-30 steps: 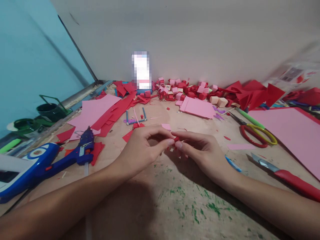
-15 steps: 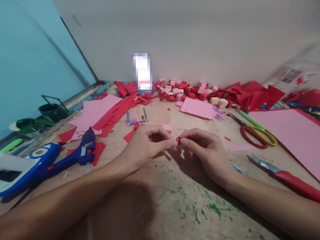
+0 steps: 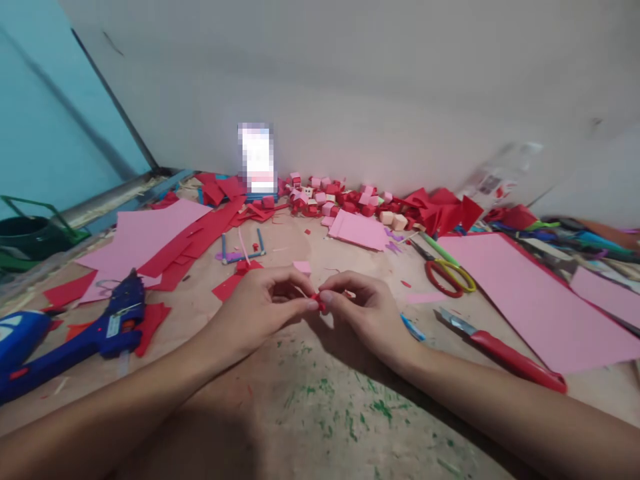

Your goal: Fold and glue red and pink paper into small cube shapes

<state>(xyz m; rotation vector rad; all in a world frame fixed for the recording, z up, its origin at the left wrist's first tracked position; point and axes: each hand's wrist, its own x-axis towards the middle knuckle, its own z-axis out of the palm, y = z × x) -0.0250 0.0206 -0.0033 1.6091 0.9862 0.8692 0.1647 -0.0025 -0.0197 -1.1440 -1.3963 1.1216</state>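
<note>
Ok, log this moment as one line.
left hand: pinching small red paper piece | right hand: pinching same piece | right side: red-handled metal-bladed knife, untouched | left side: blue glue gun, untouched

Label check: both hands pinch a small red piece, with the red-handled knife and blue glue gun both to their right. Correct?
The side of the blue glue gun is wrong: the head view shows it left of the left hand. Rest stands: that and the right hand pinch the small red piece, red-handled knife to their right.
</note>
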